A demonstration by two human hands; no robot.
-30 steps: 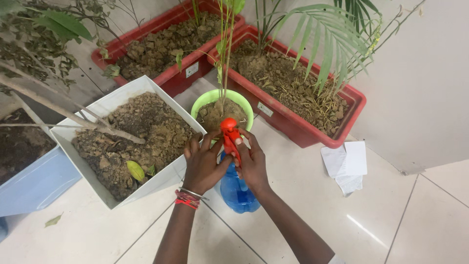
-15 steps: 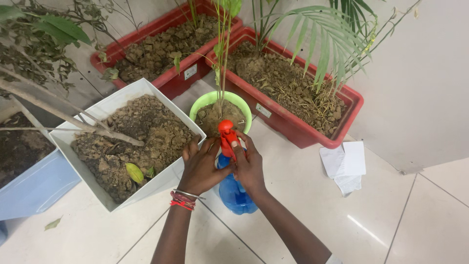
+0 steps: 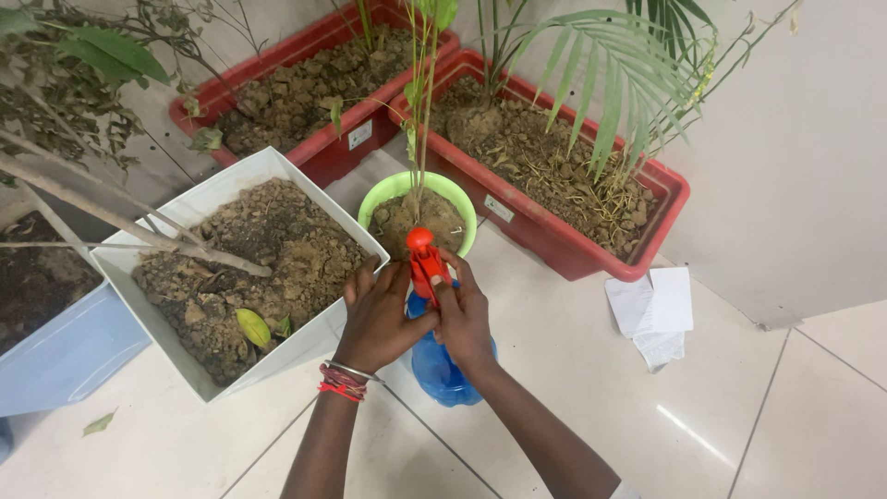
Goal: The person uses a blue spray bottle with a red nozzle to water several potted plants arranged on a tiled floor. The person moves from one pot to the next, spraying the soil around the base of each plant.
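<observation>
My left hand [image 3: 377, 319] wears a stack of red thread bands and a thin silver bangle at the wrist. My right hand [image 3: 465, 319] is bare of jewellery. Both forearms are unsleeved, with a scrap of white cloth showing near the right elbow.

Both hands cover the neck of the blue plastic spray bottle [image 3: 434, 370]; beyond them, the palm's [image 3: 610, 74] fronds leave frame.

Planters [image 3: 249, 268] and papers [image 3: 652, 312] on tiled floor [image 3: 573, 370]
</observation>
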